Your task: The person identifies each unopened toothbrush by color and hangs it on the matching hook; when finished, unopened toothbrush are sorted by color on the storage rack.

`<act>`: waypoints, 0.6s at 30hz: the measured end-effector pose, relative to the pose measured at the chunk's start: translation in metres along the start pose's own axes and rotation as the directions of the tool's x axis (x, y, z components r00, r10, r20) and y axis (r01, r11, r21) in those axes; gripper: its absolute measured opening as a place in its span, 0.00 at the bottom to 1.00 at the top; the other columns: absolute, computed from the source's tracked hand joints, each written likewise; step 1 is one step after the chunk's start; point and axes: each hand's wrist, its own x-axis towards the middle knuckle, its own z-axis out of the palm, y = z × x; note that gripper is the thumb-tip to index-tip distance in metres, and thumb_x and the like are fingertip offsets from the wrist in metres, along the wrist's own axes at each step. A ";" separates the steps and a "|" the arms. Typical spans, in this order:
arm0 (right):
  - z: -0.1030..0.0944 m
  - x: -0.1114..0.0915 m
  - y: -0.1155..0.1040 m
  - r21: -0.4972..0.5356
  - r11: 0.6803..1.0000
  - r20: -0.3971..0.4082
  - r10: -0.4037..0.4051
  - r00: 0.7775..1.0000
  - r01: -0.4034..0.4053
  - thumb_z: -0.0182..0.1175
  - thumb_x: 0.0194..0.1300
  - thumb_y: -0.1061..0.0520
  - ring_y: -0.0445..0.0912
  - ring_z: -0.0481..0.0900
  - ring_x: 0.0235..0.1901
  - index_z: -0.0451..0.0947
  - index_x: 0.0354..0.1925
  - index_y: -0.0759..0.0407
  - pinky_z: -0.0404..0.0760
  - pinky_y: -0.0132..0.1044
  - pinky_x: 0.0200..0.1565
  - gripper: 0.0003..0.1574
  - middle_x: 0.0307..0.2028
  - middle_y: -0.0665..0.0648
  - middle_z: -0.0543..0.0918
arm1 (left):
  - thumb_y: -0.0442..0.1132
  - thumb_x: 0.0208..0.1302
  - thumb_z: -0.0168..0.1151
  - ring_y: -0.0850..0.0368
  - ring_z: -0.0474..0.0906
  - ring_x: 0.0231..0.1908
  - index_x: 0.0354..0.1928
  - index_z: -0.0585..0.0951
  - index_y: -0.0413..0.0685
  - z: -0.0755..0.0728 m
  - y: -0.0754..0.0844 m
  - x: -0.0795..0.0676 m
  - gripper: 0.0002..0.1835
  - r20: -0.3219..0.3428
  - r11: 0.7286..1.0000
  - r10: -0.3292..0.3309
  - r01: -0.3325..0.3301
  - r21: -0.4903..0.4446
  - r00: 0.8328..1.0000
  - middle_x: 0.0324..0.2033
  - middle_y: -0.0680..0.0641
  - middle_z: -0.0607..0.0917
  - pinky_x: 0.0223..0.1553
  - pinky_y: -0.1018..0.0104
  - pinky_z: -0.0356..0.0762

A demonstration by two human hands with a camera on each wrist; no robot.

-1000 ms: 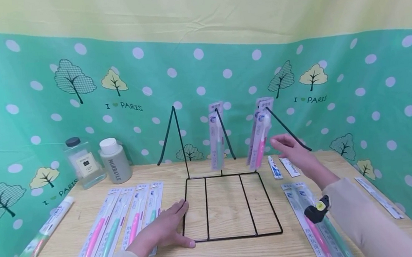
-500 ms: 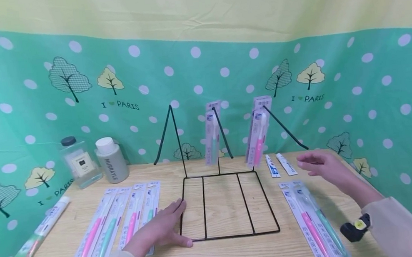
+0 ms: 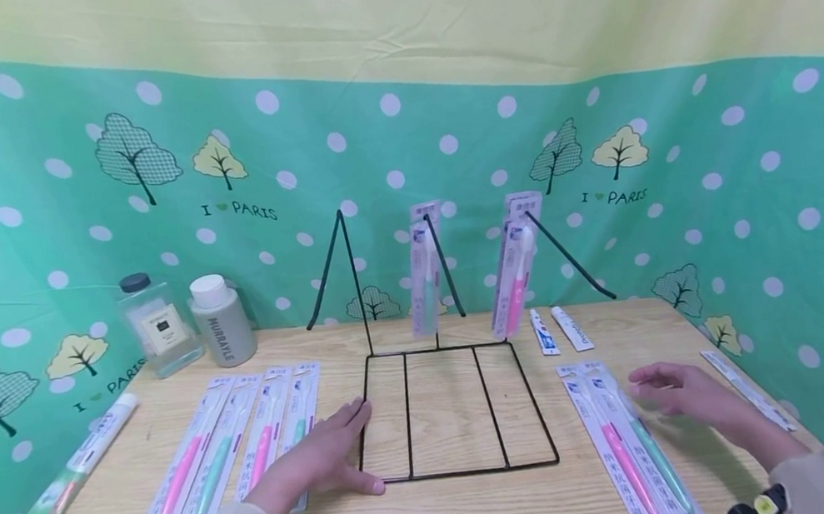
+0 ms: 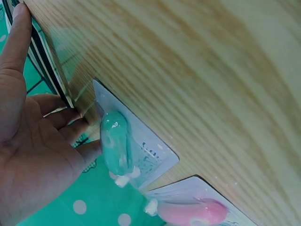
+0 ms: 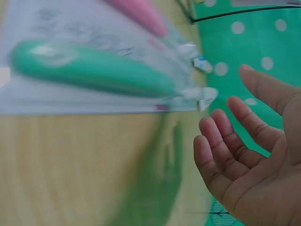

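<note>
My left hand point(image 3: 330, 454) rests at the left edge of a black wire rack point(image 3: 465, 473), its thumb by the front corner. The left wrist view shows its fingers loosely spread beside the packaged green toothbrush point(image 4: 116, 141). Over the table's right side, my right hand point(image 3: 686, 396) hovers with relaxed fingers, holding nothing. Nearest to it lies a packaged green toothbrush point(image 3: 660, 465), beside a packaged pink toothbrush point(image 3: 627, 460). A green toothbrush pack point(image 3: 425, 281) hangs on the rack's middle hook. Overlapping packs, a pink toothbrush point(image 3: 516, 292) in front, hang on the right hook.
Several packaged toothbrushes point(image 3: 187, 482) lie left of the rack. A toothpaste tube point(image 3: 83, 463), a glass bottle point(image 3: 163, 329) and a grey bottle point(image 3: 227, 327) stand or lie farther left. Two small tubes point(image 3: 573, 328) lie behind the right packs; a narrow pack point(image 3: 746, 389) lies far right.
My right hand has moved away from the right hook's packs, then rightward and down toward the toothbrushes on the table. My left hand has stayed at the rack.
</note>
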 end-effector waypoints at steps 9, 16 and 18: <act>0.017 -0.005 0.007 -0.110 0.989 0.008 0.104 0.995 -0.102 0.63 0.54 0.44 0.48 0.72 0.42 0.66 0.57 0.68 0.76 0.37 0.37 0.41 0.44 0.58 0.75 | 0.65 0.36 0.67 0.40 0.44 0.66 0.69 0.52 0.41 0.001 -0.002 0.000 0.61 -0.007 1.000 0.011 -0.011 0.000 1.000 0.68 0.38 0.50 0.63 0.42 0.46; 0.028 -0.004 -0.001 -0.301 0.947 -0.058 0.098 0.994 -0.110 0.68 0.42 0.37 0.52 0.72 0.42 0.66 0.56 0.70 0.72 0.52 0.44 0.52 0.41 0.57 0.74 | 0.65 0.35 0.67 0.40 0.44 0.66 0.69 0.52 0.41 0.000 0.000 0.000 0.61 -0.003 1.000 0.002 -0.002 0.000 1.000 0.68 0.39 0.50 0.63 0.41 0.46; 0.030 -0.002 -0.005 -0.320 0.939 -0.067 0.113 0.991 -0.128 0.70 0.40 0.37 0.52 0.72 0.41 0.66 0.55 0.72 0.72 0.51 0.44 0.54 0.40 0.57 0.75 | 0.65 0.35 0.67 0.40 0.44 0.66 0.69 0.52 0.41 0.000 0.000 0.000 0.61 0.000 1.000 -0.003 0.003 0.003 1.000 0.68 0.39 0.50 0.63 0.42 0.46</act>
